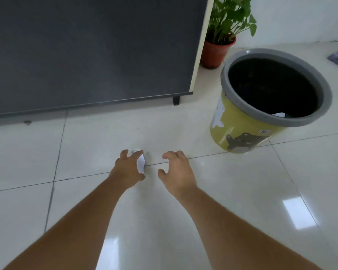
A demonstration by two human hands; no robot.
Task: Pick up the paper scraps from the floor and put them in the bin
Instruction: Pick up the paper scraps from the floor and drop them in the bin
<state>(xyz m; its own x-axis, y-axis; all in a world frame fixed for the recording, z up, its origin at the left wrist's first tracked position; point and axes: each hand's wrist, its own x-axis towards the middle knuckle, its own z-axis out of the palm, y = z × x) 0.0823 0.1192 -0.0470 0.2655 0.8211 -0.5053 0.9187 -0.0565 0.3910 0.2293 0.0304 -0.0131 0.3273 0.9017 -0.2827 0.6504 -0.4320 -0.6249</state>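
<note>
Gripping a white paper scrap (140, 163) between curled fingers and thumb, the left hand (127, 172) is low over the tiled floor (242, 191); the right hand (177, 169), just beside it, is spread and empty. The bin (269, 102) stands far right, one white scrap visible inside against its near wall. No other loose scraps show, so the task appears nearly complete; this scrap is not yet binned.

2 bare forearms, no sleeves; left hand (128, 173) and right hand (179, 172) without rings or gloves.
</note>
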